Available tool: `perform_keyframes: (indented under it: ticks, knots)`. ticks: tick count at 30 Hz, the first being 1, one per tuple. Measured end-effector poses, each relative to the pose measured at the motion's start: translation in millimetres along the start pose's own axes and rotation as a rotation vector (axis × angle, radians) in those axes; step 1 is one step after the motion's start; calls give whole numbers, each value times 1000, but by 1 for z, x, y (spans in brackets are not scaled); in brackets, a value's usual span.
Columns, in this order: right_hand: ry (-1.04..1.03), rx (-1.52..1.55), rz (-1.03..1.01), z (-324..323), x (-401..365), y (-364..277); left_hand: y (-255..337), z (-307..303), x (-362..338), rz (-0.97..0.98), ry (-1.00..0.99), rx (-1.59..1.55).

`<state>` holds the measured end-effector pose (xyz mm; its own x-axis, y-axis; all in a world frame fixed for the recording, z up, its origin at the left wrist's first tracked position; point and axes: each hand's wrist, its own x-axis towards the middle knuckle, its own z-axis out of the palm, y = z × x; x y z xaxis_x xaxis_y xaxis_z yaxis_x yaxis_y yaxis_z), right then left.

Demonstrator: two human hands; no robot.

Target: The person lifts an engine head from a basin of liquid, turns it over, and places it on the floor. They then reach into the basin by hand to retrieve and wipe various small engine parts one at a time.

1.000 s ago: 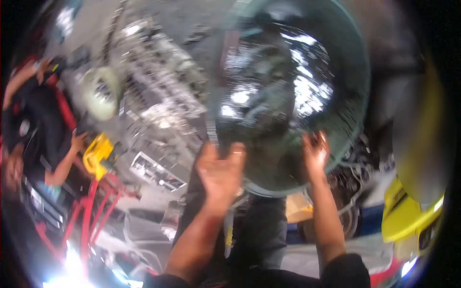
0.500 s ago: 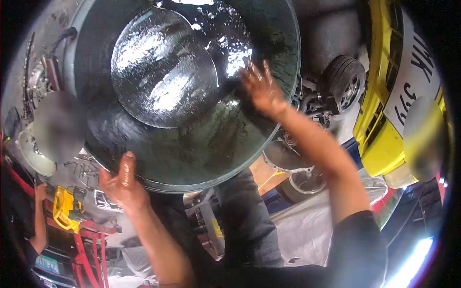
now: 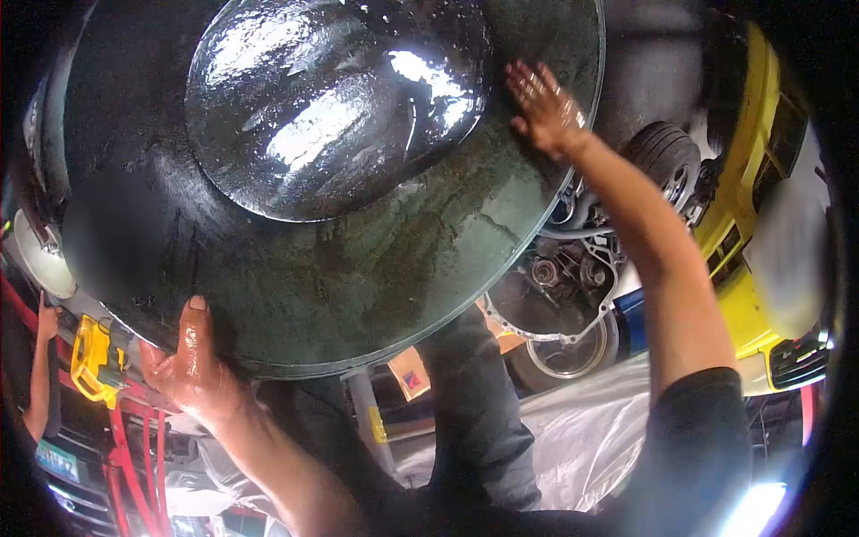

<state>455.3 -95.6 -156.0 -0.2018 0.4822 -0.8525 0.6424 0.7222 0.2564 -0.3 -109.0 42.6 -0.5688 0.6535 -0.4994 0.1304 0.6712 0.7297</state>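
A large round dark basin (image 3: 376, 295) fills the upper middle of the view and is tilted. Dark, shiny liquid (image 3: 313, 98) pools at its far side. My left hand (image 3: 201, 371) grips the near-left rim, thumb lying over the inside and fingers partly hidden beneath. Flat against the right inner wall, or just above it, is my right hand (image 3: 548, 112), wet, with fingers stretched out and holding nothing. The wall below the pool is streaked and wet.
A gearbox-like metal housing (image 3: 546, 277) and a wheel (image 3: 667, 161) are right of the basin, beside a yellow car (image 3: 756, 197). Left are a yellow tool (image 3: 97, 362), a red metal frame (image 3: 134, 465), a white bowl (image 3: 40, 259) and another person's hand (image 3: 46, 322).
The basin looks larger and tips so that the liquid spreads differently. My right hand has moved up and right, out of the pool's edge. My left hand keeps its hold on the rim.
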Motion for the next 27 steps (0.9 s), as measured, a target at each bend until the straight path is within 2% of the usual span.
perform_keyframes:
  ticks: [1,4,6,8,10,11,12,14,15,18,19,22,24,25,27]
  knots:
    - [1,118,1,8,-6,-21,-1,0,-1,-12,-4,-47]
    - [-43,280,84,15,-15,-97,9,0,-2,37,-36,173]
    - [-90,434,112,-3,-15,-129,5,-4,-1,18,-36,155]
    - [-34,607,3,-2,-2,-145,6,-2,2,6,-21,98]
    - [98,624,85,19,27,-143,10,4,-1,-5,11,4]
    - [353,645,209,35,39,-144,10,2,-1,-26,8,28]
    - [282,701,277,43,62,-143,9,0,-1,-44,7,48]
    - [486,747,532,38,92,-151,6,-1,2,-44,4,56]
    - [59,1094,564,7,100,-132,2,-3,2,-34,-1,53]
    - [15,1024,388,39,113,-118,-2,-5,3,7,-27,44]
    - [-128,1196,371,11,98,-97,-4,-7,3,30,-38,59]
    - [480,574,-33,-76,45,-40,0,-8,6,37,-46,125]
    - [677,349,-289,-91,56,3,-2,-9,1,0,-50,116]
    - [523,752,-347,-64,111,31,-8,-10,2,-11,-43,74]
    - [579,483,-425,-74,143,70,-5,-8,-1,-27,-48,44]
